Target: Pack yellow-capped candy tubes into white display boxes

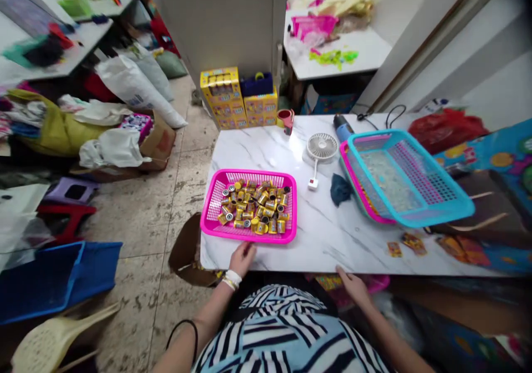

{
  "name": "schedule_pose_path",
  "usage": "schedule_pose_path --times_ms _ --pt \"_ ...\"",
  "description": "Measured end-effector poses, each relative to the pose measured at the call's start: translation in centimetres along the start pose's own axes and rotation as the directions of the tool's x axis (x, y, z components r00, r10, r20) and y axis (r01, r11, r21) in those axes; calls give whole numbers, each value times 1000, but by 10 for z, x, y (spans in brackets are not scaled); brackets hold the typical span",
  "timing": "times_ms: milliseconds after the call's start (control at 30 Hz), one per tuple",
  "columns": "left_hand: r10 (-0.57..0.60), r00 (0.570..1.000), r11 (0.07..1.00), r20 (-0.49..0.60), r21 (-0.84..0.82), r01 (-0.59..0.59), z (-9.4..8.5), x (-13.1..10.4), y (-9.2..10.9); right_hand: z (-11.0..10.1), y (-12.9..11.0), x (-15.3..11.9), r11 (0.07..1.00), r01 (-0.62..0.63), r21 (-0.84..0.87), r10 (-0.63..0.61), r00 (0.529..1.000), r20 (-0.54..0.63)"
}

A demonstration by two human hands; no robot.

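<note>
A pink basket (249, 239) on the marble-patterned table (316, 245) holds many small yellow cylinders (260, 207). My left hand (243, 257) is at the basket's front rim, its fingers curled near the edge; what they grip, if anything, is hidden. At the table's front edge, to the right, my right hand (352, 284) has its fingers together and partly out of sight; whether it holds something is unclear. Below it, under the table edge, part of another pink basket (378, 283) shows.
Behind are a small fan (322, 147), a tape dispenser (286, 120) and yellow boxes (224, 98). A dark blue cloth (341, 189) lies beside stacked baskets topped by a blue one (432, 220). Small packets (413, 244) lie at the right; an open carton (187, 251) stands left.
</note>
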State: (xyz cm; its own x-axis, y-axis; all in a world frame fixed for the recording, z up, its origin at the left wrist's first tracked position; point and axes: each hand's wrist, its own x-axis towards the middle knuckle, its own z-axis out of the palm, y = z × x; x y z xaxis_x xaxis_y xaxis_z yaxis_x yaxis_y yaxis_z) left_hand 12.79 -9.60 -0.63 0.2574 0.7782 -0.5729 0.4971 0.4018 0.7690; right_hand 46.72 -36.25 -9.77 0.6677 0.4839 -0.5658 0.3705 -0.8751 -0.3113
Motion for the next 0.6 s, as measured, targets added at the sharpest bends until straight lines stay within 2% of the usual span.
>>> schedule_pose_path --times_ms 67,133,200,333,433,533,600 --pt "149 983 960 110 224 -170 1 -14 -8 11 16 -9 999 -7 -41 8 999 44" --pt "215 948 867 237 400 -296 4 -14 -18 30 34 -28 996 5 -85 -1 999 52" --pt "217 921 760 322 537 -367 11 -4 -29 54 49 -50 990 41 -135 -32 997 67" --pt "177 903 551 391 720 -421 24 16 -55 101 68 -79 963 164 -215 -138 981 133" --pt "174 892 406 417 795 -451 29 18 -68 133 72 -73 948 148 -282 -126 987 96" --pt "286 858 195 426 851 -488 30 16 -76 160 73 -57 933 51 -357 -53 999 5" --pt "361 831 134 423 858 -495 32 16 -80 171 71 -49 917 -3 -398 -16 999 -45"
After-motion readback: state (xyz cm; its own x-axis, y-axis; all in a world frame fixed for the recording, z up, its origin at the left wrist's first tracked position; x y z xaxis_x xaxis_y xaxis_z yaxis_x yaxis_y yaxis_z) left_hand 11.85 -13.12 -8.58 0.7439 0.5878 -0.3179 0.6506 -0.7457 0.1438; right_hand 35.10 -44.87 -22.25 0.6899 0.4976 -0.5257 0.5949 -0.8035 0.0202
